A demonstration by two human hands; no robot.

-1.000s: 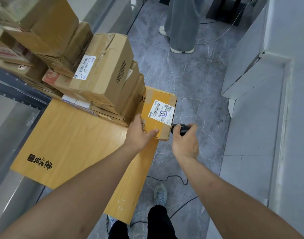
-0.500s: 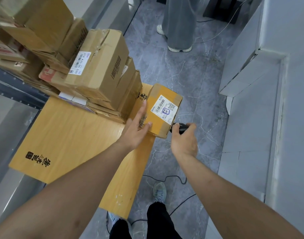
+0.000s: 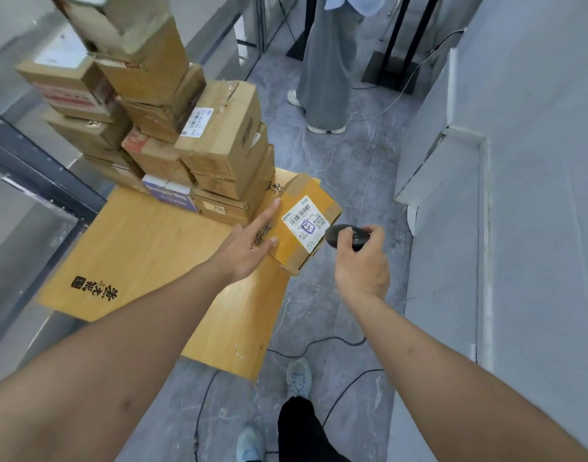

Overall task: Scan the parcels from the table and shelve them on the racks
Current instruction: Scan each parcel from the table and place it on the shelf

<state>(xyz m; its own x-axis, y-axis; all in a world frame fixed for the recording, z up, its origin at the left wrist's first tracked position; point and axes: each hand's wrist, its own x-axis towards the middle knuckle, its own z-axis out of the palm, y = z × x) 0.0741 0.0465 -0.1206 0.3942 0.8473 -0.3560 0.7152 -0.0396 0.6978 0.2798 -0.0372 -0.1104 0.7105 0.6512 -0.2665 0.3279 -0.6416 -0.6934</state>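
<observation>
A small cardboard parcel (image 3: 307, 208) with a white barcode label sits tilted at the right corner of the wooden table (image 3: 146, 248). My left hand (image 3: 252, 241) holds its left side, thumb on the top face and fingers straight along the side. Just right of the label, my right hand (image 3: 362, 261) grips a black handheld scanner (image 3: 344, 235) whose head points at the label. Behind the parcel a tall pile of cardboard parcels (image 3: 192, 135) fills the far part of the table.
A person in a long grey garment (image 3: 326, 61) stands on the grey floor beyond the table. White wall panels (image 3: 452, 161) line the right side. Black cables (image 3: 319, 348) trail on the floor near my feet. A dark metal rack frame (image 3: 36, 168) runs at left.
The parcel has been tipped and turned so its label faces up toward the scanner. My right hand with the scanner has drawn back a little to the right. The camera has tilted up.
</observation>
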